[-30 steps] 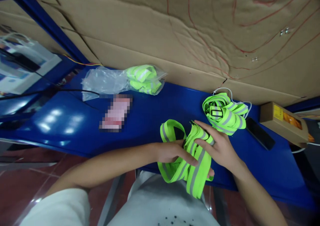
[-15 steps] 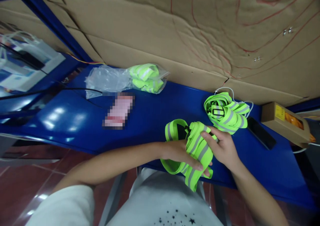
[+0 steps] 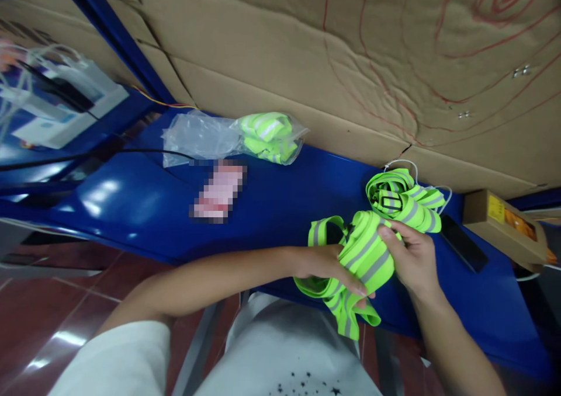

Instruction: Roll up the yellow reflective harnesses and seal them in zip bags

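We stand at glossy blue desk (image 3: 280, 197) against cardboard panel (image 3: 263, 51), reddish tiled floor (image 3: 100, 285) below. Neon-green strap (image 3: 372, 259), grey-striped, loosely folded, above desk's near edge; our left hand (image 3: 326, 264) and right hand (image 3: 414, 253) grasp it.

The held strap (image 3: 369, 251) is neon yellow-green with grey stripes. The strap bundle (image 3: 409, 211) repeats that pairing, with a black buckle (image 3: 391, 202). The tabletop (image 3: 284, 197) is glossy blue; the cardboard (image 3: 263, 51) behind is tan, marked with curving red lines (image 3: 325, 16). The box (image 3: 475, 210) is brown with a yellow label (image 3: 496, 209). The shirt (image 3: 272, 343) is pale (dark stars (image 3: 335, 391) scatter across its front), while the floor tiles (image 3: 26, 326) are dark red with lighter seams.
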The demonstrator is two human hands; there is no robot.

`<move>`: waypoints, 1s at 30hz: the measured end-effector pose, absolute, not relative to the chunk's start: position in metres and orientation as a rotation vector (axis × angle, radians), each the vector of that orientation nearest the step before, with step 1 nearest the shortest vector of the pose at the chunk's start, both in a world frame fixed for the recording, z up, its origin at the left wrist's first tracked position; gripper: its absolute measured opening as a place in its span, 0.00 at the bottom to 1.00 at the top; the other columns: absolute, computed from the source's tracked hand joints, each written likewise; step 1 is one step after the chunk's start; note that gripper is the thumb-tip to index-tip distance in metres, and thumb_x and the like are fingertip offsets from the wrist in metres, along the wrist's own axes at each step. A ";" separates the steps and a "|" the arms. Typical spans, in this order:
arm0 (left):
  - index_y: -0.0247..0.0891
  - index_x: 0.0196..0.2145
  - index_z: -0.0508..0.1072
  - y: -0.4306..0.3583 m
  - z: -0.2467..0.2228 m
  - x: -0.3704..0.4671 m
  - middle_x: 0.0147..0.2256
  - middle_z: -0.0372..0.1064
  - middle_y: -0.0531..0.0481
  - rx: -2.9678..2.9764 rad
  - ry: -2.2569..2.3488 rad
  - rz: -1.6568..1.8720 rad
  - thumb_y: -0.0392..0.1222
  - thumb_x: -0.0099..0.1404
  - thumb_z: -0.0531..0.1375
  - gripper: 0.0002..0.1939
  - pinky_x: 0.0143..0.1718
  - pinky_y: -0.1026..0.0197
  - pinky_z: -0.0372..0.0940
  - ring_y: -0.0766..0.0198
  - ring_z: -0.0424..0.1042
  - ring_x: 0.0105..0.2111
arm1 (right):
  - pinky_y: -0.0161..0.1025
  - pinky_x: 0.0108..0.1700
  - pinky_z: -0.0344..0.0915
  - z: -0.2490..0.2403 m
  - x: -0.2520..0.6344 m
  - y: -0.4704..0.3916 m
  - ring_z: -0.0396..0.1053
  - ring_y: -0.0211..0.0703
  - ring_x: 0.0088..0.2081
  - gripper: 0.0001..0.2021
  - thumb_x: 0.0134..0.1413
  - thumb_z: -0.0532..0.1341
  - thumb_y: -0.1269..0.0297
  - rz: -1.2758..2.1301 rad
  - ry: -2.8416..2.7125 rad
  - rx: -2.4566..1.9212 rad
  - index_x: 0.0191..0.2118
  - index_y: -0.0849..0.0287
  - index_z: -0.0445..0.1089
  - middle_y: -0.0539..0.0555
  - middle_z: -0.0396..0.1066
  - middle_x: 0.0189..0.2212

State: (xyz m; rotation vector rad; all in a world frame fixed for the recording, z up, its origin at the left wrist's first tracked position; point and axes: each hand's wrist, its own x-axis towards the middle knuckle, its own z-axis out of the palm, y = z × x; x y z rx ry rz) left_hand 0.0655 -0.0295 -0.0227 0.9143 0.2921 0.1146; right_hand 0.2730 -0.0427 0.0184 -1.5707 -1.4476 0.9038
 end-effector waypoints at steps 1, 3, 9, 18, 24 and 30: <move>0.35 0.40 0.81 -0.031 -0.025 0.065 0.37 0.80 0.43 0.956 0.320 0.132 0.51 0.53 0.74 0.21 0.48 0.49 0.74 0.53 0.79 0.39 | 0.41 0.32 0.70 0.019 0.275 -0.041 0.73 0.46 0.29 0.18 0.56 0.68 0.46 1.038 -1.395 -1.562 0.42 0.55 0.80 0.52 0.78 0.30; 0.35 0.43 0.80 -0.033 -0.027 0.064 0.43 0.80 0.42 1.074 0.339 0.214 0.48 0.54 0.74 0.22 0.51 0.49 0.73 0.51 0.78 0.44 | 0.38 0.30 0.68 0.021 0.278 -0.036 0.72 0.43 0.27 0.19 0.58 0.68 0.47 1.328 -1.344 -1.515 0.49 0.52 0.77 0.50 0.76 0.29; 0.33 0.43 0.79 -0.029 -0.021 0.060 0.43 0.78 0.41 1.209 0.238 0.384 0.46 0.61 0.68 0.16 0.54 0.50 0.71 0.55 0.77 0.45 | 0.40 0.48 0.69 0.009 0.262 -0.032 0.74 0.47 0.46 0.11 0.61 0.67 0.52 1.306 -1.734 -1.362 0.44 0.51 0.77 0.53 0.76 0.43; 0.34 0.39 0.77 -0.025 -0.007 0.050 0.38 0.77 0.44 1.320 0.187 0.345 0.47 0.65 0.65 0.12 0.43 0.57 0.73 0.59 0.75 0.38 | 0.41 0.56 0.69 0.000 0.257 -0.033 0.72 0.46 0.56 0.24 0.57 0.70 0.48 1.834 -1.256 -1.417 0.58 0.47 0.74 0.52 0.75 0.55; 0.35 0.37 0.75 -0.035 0.012 0.050 0.38 0.76 0.43 1.626 0.029 0.334 0.42 0.70 0.58 0.09 0.50 0.56 0.71 0.57 0.75 0.41 | 0.41 0.52 0.73 0.003 0.259 -0.043 0.78 0.45 0.47 0.25 0.49 0.76 0.52 2.231 -0.931 -1.345 0.52 0.55 0.79 0.57 0.79 0.50; 0.36 0.38 0.76 -0.037 0.011 0.051 0.42 0.77 0.44 1.861 0.022 0.298 0.40 0.70 0.55 0.10 0.55 0.57 0.68 0.55 0.76 0.46 | 0.34 0.48 0.74 0.000 0.255 -0.048 0.78 0.37 0.43 0.27 0.45 0.78 0.58 2.228 -0.844 -1.313 0.53 0.54 0.77 0.53 0.80 0.47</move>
